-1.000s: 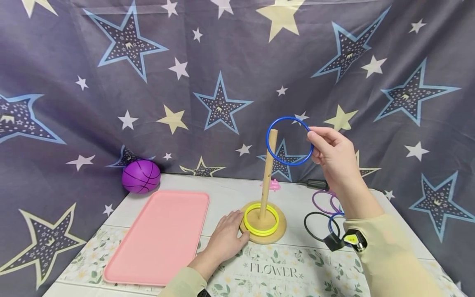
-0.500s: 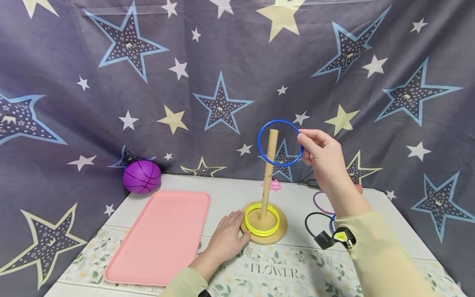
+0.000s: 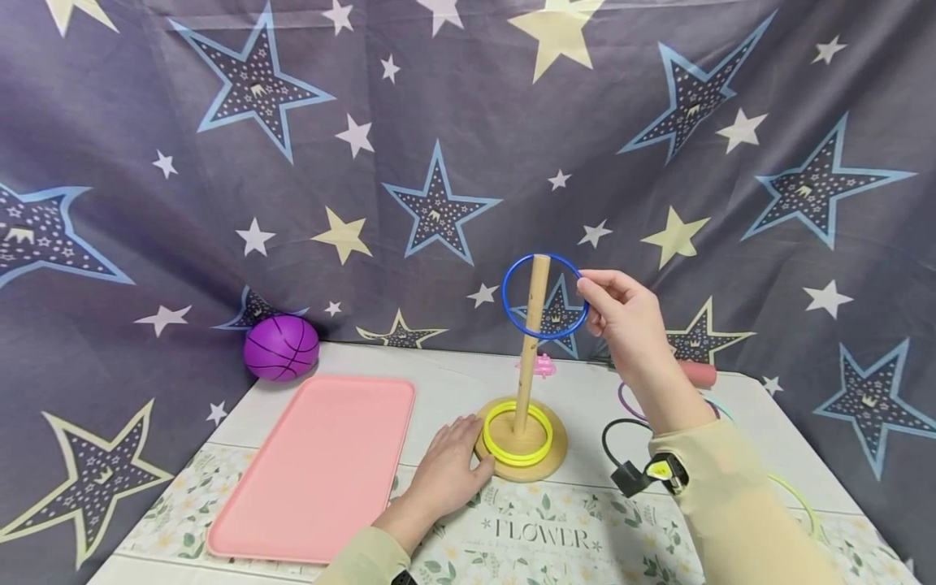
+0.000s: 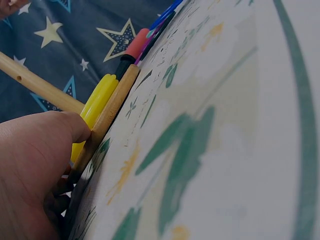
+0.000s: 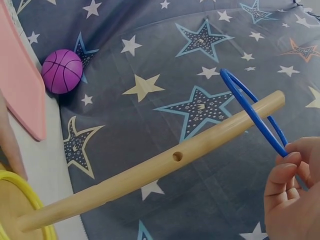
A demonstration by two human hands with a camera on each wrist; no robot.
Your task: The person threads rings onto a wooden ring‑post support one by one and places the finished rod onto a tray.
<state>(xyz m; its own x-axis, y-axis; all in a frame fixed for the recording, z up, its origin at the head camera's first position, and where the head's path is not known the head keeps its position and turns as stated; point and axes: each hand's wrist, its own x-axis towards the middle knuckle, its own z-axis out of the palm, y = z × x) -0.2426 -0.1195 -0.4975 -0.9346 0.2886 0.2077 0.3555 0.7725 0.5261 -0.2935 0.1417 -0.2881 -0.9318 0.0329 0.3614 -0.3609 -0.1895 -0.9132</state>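
Before starry cloth [image 3: 439, 106], above floral tabletop [image 3: 534, 561] — right hand [image 3: 625, 321] pinching blue ring [image 5: 256, 118] round peg [image 3: 528, 366], left hand [image 3: 449, 467] relaxed against base [image 3: 557, 443]

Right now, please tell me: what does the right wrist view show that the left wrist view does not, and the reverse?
Only the right wrist view shows the purple basketball, the pink tray, and the blue ring around the wooden post, pinched by the right hand.
Only the left wrist view shows the red-and-black handle and the floral print.
Both show the post, wooden base, yellow rings, left hand and star-printed backdrop.
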